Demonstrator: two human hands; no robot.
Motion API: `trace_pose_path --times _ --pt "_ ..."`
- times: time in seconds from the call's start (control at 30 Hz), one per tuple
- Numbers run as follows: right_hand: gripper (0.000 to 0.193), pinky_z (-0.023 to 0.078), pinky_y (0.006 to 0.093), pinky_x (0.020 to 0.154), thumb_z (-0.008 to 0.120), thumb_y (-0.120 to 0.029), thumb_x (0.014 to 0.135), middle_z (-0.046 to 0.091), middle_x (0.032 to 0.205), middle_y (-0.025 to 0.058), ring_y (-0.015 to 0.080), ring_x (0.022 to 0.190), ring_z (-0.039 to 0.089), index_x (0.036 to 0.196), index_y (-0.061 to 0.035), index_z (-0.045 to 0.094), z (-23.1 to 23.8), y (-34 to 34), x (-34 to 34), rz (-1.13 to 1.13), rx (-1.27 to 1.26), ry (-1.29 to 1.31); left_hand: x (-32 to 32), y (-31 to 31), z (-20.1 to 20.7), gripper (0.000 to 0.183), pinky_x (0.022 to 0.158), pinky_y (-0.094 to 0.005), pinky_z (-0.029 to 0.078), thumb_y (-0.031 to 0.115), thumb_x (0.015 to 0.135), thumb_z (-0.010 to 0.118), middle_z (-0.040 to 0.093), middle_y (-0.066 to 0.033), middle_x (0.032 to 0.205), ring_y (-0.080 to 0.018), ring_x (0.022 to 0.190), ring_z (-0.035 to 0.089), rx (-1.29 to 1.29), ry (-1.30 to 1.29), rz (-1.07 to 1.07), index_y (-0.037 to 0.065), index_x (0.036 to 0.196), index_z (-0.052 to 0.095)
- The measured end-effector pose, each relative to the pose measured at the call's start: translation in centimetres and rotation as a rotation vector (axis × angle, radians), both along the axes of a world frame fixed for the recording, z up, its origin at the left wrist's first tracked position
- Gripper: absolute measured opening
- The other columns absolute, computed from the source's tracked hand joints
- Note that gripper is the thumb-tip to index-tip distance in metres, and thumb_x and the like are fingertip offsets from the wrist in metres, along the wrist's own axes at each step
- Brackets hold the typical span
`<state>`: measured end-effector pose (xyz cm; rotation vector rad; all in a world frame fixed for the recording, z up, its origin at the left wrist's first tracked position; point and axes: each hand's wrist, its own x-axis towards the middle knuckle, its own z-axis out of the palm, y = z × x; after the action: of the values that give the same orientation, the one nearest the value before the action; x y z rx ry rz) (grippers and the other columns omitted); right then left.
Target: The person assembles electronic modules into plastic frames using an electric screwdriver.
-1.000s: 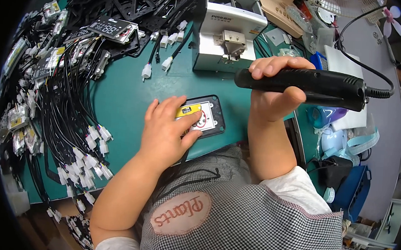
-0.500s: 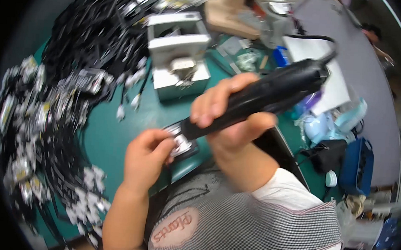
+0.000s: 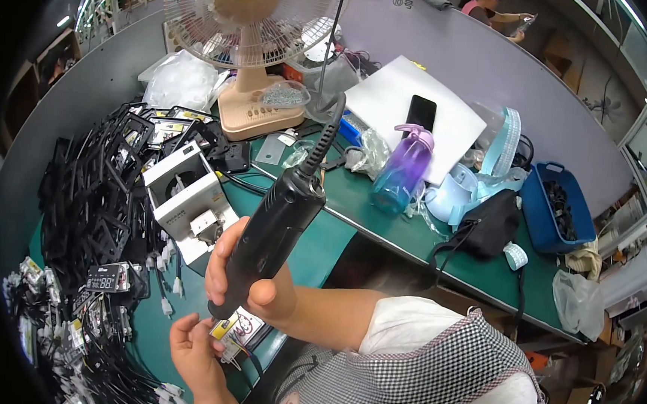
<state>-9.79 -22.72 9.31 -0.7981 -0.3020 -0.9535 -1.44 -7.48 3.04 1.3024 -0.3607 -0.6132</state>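
My right hand [image 3: 281, 297] is wrapped around a black corded electric screwdriver [image 3: 277, 217], which slants down to the left. Its lower end is over a small module [image 3: 240, 327] with a white and yellow face, a black frame and thin coloured wires; the tip itself is hidden. At the module's left edge, my left hand [image 3: 196, 354] has its fingers bent and grips that edge. Left of my hands lie a heap of black frames [image 3: 83, 200] and a pile of wired modules with white connectors [image 3: 97, 329].
A white box-shaped device [image 3: 189, 192] stands beyond my hands, near a beige fan [image 3: 258, 115]. Farther right are a purple-blue bottle [image 3: 404, 170], a phone [image 3: 420, 113], a black pouch [image 3: 483, 224] and a blue basket [image 3: 556, 207]. A person [image 3: 490, 11] is beyond the grey partition.
The view has swung up and to the right, showing the fan and partition. The screwdriver stands more upright. My left fingers have shifted from the module's face to its left edge.
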Motion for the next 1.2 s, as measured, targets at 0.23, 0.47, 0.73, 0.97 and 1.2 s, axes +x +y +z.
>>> trace_pose_path --times 0.23,0.47,0.73,0.97,1.2 --pt "0.076 0.047 0.0292 0.058 0.074 -0.061 0.065 0.054 0.074 0.0070 0.0158 0.063 0.056 0.106 -0.0060 0.041 0.6 0.3 0.4 -0.058 0.020 -0.045 -0.3 -0.8 0.1 0.012 0.047 -0.0177 0.032 0.015 0.098 0.048 0.049 -0.0010 0.066 -0.0057 0.050 0.038 -0.069 -0.118 0.110 0.006 0.090 0.049" --pt "0.075 0.046 0.0286 0.055 0.066 -0.067 0.070 0.053 0.071 0.0066 0.0156 0.058 0.054 0.106 -0.0062 0.041 0.8 0.8 0.4 -0.083 0.056 -0.126 -1.6 -0.7 0.2 0.024 0.043 -0.0168 0.027 0.025 0.101 0.042 0.042 0.0015 0.063 -0.0040 0.049 0.035 -0.081 -0.132 0.078 0.008 0.084 0.045" --pt "0.072 0.045 0.0292 0.054 0.066 -0.066 0.072 0.052 0.069 0.0065 0.0154 0.056 0.053 0.105 -0.0067 0.042 0.2 1.4 0.0 -0.039 0.108 -0.117 -3.5 -0.7 0.1 0.027 0.041 -0.0171 0.027 0.031 0.101 0.042 0.042 0.0020 0.066 -0.0027 0.049 0.034 -0.123 -0.167 0.044 0.008 0.088 0.046" --pt "0.074 0.045 0.0266 0.050 0.064 -0.067 0.072 0.053 0.067 0.0063 0.0127 0.052 0.053 0.103 -0.0046 0.041 0.8 1.3 -0.4 0.026 0.044 -0.066 -4.2 -1.0 1.3 0.036 0.041 -0.0184 0.029 0.037 0.101 0.038 0.035 0.0021 0.063 -0.0044 0.049 0.033 -0.181 0.060 0.012 0.008 0.081 0.042" --pt "0.076 0.045 0.0268 0.048 0.062 -0.070 0.072 0.052 0.065 0.0062 0.0133 0.049 0.052 0.103 -0.0044 0.040 1.2 1.6 -0.2 -0.045 0.071 -0.107 -3.9 -0.3 1.9 0.032 0.042 -0.0175 0.028 0.035 0.100 0.042 0.036 0.0028 0.062 -0.0037 0.050 0.034 -0.153 -0.072 0.043 0.009 0.081 0.043"
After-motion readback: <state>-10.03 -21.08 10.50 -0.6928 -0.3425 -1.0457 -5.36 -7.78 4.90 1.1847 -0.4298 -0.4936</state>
